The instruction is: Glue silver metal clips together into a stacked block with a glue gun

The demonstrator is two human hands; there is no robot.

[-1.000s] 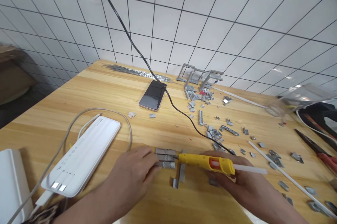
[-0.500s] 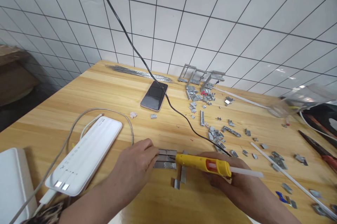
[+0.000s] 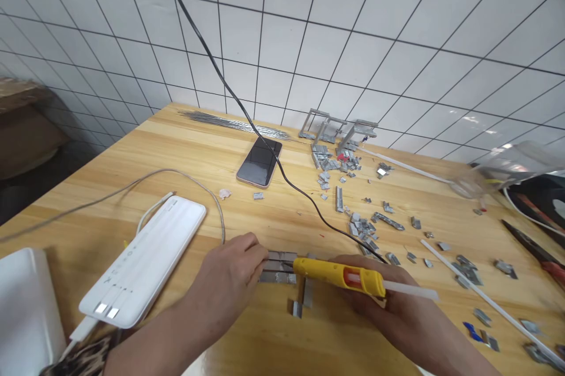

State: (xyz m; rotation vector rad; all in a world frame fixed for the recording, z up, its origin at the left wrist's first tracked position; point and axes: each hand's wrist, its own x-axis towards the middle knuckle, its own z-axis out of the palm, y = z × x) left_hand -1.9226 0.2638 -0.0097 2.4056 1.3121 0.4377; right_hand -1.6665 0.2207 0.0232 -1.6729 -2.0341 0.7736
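Observation:
My right hand [image 3: 388, 299] grips a yellow glue gun [image 3: 338, 275] with a white glue stick poking out of its back; the nozzle points left at a small stack of grey staple strips [image 3: 279, 267] on the wooden table [image 3: 185, 158]. My left hand [image 3: 229, 282] has its fingers closed, pinching the left end of those strips and holding them down. Two more short staple pieces [image 3: 302, 299] lie just below the nozzle. The gun's black cord [image 3: 282, 170] runs from under my right hand up across the table toward the wall.
A white power bank [image 3: 145, 261] with a grey cable lies at left, a white box at the bottom left corner. A phone [image 3: 259, 162] lies face up at mid-table. Scattered staple bits [image 3: 362, 226], small staple frames [image 3: 335, 126], loose glue sticks, thin metal rods [image 3: 233, 122] and a clear container [image 3: 498, 173] fill the right and back.
Hands and glue gun stay nearly in place on the staple strips; the view has shifted slightly, and the power bank's grey cable now stretches out further to the left.

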